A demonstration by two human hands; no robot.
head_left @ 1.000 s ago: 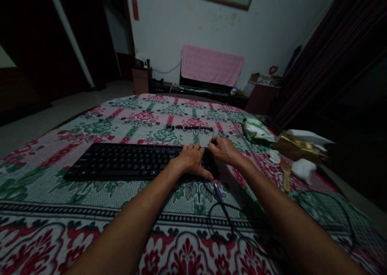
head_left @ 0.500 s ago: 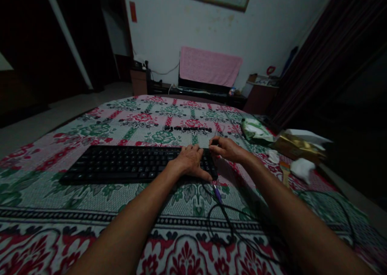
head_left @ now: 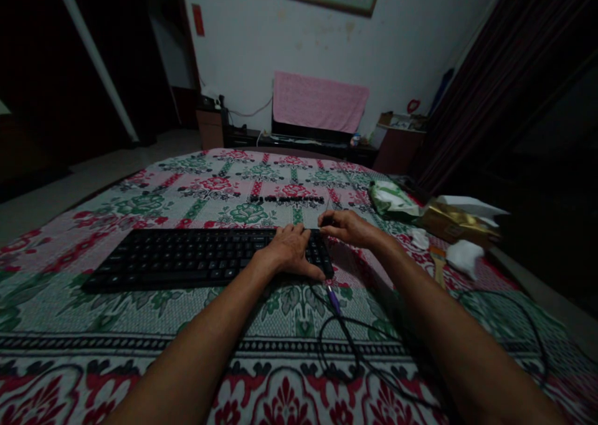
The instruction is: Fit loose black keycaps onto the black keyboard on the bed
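Observation:
A black keyboard (head_left: 182, 257) lies on the patterned tablecloth (head_left: 261, 313). My left hand (head_left: 292, 250) rests flat over its right part, fingers spread on the keys and thumb stretched toward the near right corner. At the far right corner my right hand (head_left: 343, 227) is closed in a pinch. Something small and dark shows at its fingertips, too dim to make out. Beyond the keyboard runs a row of small black pieces (head_left: 287, 199), resembling keycaps. Near the thumb lies a purple cable plug (head_left: 333, 300) on a looped black cable (head_left: 357, 350).
To the right lie a green-and-white packet (head_left: 392, 199), a gold box (head_left: 455, 221), crumpled white tissues (head_left: 465, 257) and a brush (head_left: 438, 266) with a wooden handle. Across the room, a pink towel (head_left: 320, 101) hangs over a dark screen on a low cabinet.
The whole view has shifted slightly, so the scene sits a little further left. Both hands keep nearly the same places on the keyboard.

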